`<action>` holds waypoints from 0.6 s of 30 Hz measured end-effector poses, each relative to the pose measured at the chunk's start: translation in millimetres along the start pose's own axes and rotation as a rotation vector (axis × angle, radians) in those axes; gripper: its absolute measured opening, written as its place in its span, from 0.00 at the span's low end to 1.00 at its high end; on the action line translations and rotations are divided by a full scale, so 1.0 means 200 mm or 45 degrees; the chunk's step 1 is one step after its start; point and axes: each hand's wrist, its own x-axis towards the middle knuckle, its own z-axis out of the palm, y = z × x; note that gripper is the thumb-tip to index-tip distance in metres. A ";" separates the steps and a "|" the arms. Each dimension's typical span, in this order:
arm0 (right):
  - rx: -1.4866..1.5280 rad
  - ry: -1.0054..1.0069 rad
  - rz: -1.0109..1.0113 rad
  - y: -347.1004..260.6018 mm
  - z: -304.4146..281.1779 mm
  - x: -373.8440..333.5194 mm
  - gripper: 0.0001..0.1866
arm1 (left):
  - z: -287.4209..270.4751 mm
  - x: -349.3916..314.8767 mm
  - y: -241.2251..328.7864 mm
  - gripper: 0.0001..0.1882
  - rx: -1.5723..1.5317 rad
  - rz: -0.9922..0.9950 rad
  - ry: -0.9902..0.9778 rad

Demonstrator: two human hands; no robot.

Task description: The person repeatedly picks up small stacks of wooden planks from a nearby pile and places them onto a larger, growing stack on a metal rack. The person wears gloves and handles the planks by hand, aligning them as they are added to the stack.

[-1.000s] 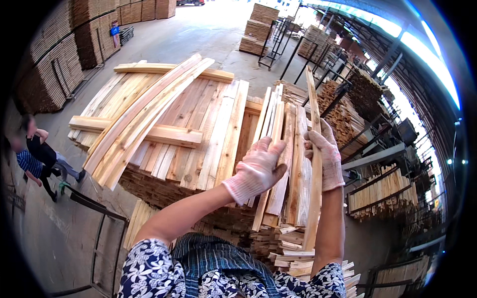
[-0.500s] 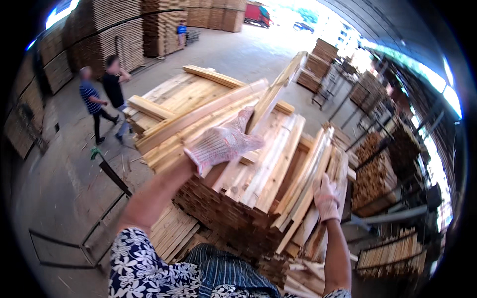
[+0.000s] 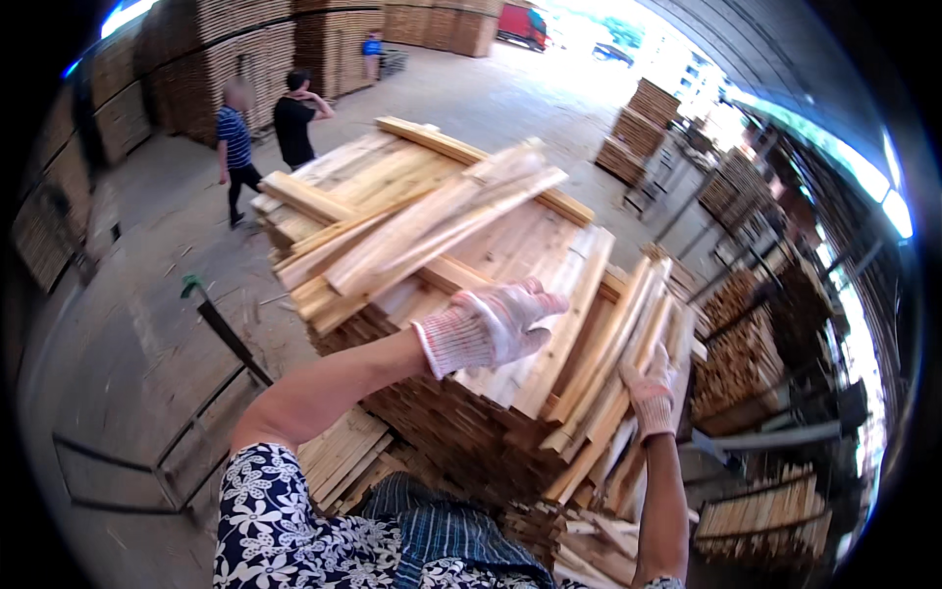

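My left hand (image 3: pixel 505 324), in a pale knitted glove, hovers over the middle of a large stack of boards with its fingers stretched out and nothing in them. Just beyond it, a loose wooden board (image 3: pixel 446 216) lies slantwise on other boards at the stack's left side. My right hand (image 3: pixel 650 395), also gloved, rests against long narrow boards (image 3: pixel 610 358) on the right side. Its thumb and fingers are spread along them. A crosswise wooden strip (image 3: pixel 432 140) lies over the far boards.
Beside the stack at left stands a black metal frame (image 3: pixel 162 471). Two people (image 3: pixel 294 123) walk on the floor at the far left. Tall lumber piles (image 3: pixel 250 69) line the back. More stacked wood (image 3: pixel 741 344) and metal bars are on the right.
My left hand has let go of a board that was tilted up; it now lies on the stack. That hand has moved nearer and slightly right. My right hand has barely shifted.
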 end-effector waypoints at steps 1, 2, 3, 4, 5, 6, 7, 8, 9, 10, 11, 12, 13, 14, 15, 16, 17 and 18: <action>-0.085 -0.006 -0.121 0.05 -0.01 0.02 0.45 | 0.08 0.05 -0.01 0.25 0.265 0.230 0.126; -0.221 -0.017 -0.260 0.09 0.01 0.03 0.42 | 0.17 0.09 -0.03 0.26 0.513 0.464 0.271; -0.402 -0.041 -0.345 0.14 0.02 0.03 0.38 | 0.21 0.18 0.04 0.27 0.129 0.356 0.106; -0.575 -0.080 -0.396 0.20 0.03 0.03 0.35 | 0.25 0.28 0.10 0.28 -0.253 0.218 -0.021; -0.688 -0.131 -0.442 0.20 0.06 0.05 0.32 | 0.28 0.35 0.14 0.28 -0.234 0.020 -0.115; -0.823 -0.185 -0.443 0.24 0.06 0.04 0.29 | 0.33 0.44 0.20 0.29 -0.217 -0.161 -0.214; -0.988 -0.263 -0.409 0.27 0.05 0.03 0.26 | 0.33 0.51 0.30 0.30 -0.225 -0.249 -0.345; -1.539 -0.488 -0.512 0.18 0.06 0.04 0.22 | 0.40 0.54 0.27 0.35 -0.140 -0.244 -0.350; -2.037 -0.712 -0.715 0.11 0.05 0.03 0.20 | 0.48 0.58 0.27 0.38 -0.023 -0.313 -0.336; -1.579 -0.636 -0.382 0.08 0.03 0.00 0.20 | 0.54 0.63 0.29 0.41 0.093 -0.375 -0.317; -0.894 -0.490 -0.088 0.05 0.02 -0.03 0.20 | 0.58 0.66 0.30 0.45 0.048 -0.514 -0.393; -0.363 -0.286 0.077 0.05 0.00 -0.06 0.20 | 0.58 0.70 0.36 0.49 -0.005 -0.716 -0.435; -0.609 -0.280 -0.079 0.07 -0.02 -0.08 0.18 | 0.56 0.72 0.41 0.52 -0.135 -0.810 -0.455; -0.677 -0.292 -0.166 0.10 -0.04 -0.08 0.20 | 0.54 0.75 0.42 0.54 -0.263 -0.909 -0.474; -0.737 -0.303 -0.280 0.06 -0.05 -0.09 0.22 | 0.57 0.76 0.30 0.58 -0.350 -0.870 -0.460; -0.793 -0.309 -0.399 0.02 -0.06 -0.09 0.24 | 0.62 0.77 0.20 0.58 -0.407 -0.832 -0.382; -0.564 -0.186 -0.410 0.05 -0.05 -0.11 0.23 | 0.66 0.78 0.12 0.56 -0.442 -0.807 -0.366; -0.342 -0.066 -0.411 0.08 -0.05 -0.11 0.23 | 0.69 0.80 0.07 0.55 -0.485 -0.782 -0.351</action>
